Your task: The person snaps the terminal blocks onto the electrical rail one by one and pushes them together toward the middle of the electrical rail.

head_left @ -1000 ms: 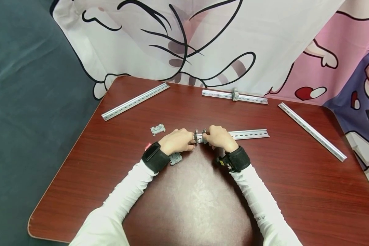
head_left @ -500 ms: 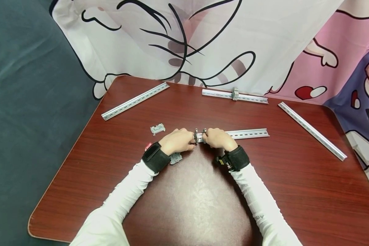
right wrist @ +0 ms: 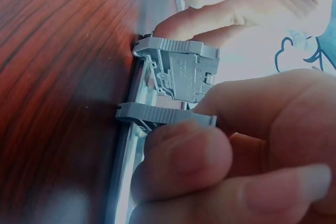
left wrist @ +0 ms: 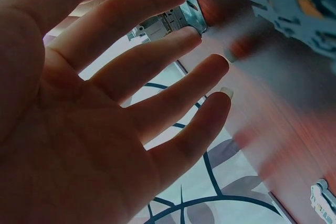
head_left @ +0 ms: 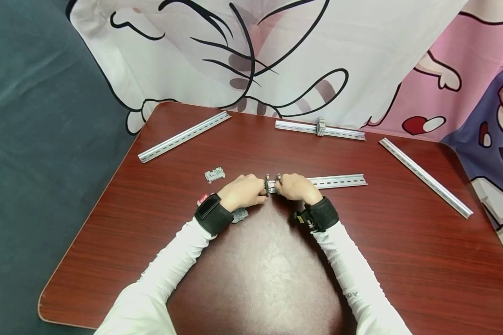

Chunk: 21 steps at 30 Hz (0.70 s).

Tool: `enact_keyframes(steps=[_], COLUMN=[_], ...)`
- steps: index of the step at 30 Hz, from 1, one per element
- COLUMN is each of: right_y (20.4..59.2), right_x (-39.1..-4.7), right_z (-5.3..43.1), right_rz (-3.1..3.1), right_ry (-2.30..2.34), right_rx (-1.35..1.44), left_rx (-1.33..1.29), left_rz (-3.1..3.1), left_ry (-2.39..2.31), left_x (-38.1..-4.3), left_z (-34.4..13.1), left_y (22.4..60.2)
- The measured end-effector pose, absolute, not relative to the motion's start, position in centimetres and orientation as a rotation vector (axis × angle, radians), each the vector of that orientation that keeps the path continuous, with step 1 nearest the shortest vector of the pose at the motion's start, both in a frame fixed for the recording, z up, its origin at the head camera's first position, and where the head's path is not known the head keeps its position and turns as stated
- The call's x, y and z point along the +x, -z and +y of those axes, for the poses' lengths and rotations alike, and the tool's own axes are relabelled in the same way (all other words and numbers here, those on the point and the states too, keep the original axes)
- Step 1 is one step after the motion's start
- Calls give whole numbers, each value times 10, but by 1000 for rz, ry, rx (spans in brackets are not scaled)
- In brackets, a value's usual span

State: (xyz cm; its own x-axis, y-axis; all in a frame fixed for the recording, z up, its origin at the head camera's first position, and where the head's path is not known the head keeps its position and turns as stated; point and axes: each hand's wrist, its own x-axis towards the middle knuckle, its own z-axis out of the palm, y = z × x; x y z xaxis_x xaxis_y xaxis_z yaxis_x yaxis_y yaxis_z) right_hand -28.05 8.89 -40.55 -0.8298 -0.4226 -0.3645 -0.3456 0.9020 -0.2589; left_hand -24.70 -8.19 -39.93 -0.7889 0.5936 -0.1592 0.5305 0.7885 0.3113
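A slotted metal DIN rail (head_left: 339, 181) lies in front of me, two grey terminal blocks standing on its left part. My right hand (head_left: 297, 187) pinches the nearer block (right wrist: 165, 114) of the right wrist view between thumb and fingers. Against the outer side of the other block (right wrist: 181, 69), at the rail's left end, rest the fingertips of my left hand (head_left: 242, 191). The left wrist view shows that hand's fingers (left wrist: 178, 90) extended and spread, partly covering the block (left wrist: 157, 27). A small gap separates the two blocks. The rail's left tip is mostly hidden by the left hand.
One loose terminal block (head_left: 215, 175) lies left of the rail; another (head_left: 240, 215) is partly under my left wrist. Further rails lie at the back left (head_left: 184, 136) and right (head_left: 425, 177). The back-centre rail (head_left: 293, 126) carries grey blocks (head_left: 320, 127). A printed cloth (head_left: 276, 56) hangs behind the table.
My right hand has shifted slightly left along the rail, its fingers drawn in closer round the terminal block. The left hand stays almost still.
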Motion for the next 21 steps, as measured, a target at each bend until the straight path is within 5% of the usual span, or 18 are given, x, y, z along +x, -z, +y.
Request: enact_keyframes(steps=[21], right_y=[404], right_x=[-283], right_z=[83], right_rz=[2615], right_ry=[175], right_rx=[-544], left_rx=[872], left_rz=[2763], left_ry=[-418], left_x=[-244], left_z=[-83], left_y=[399])
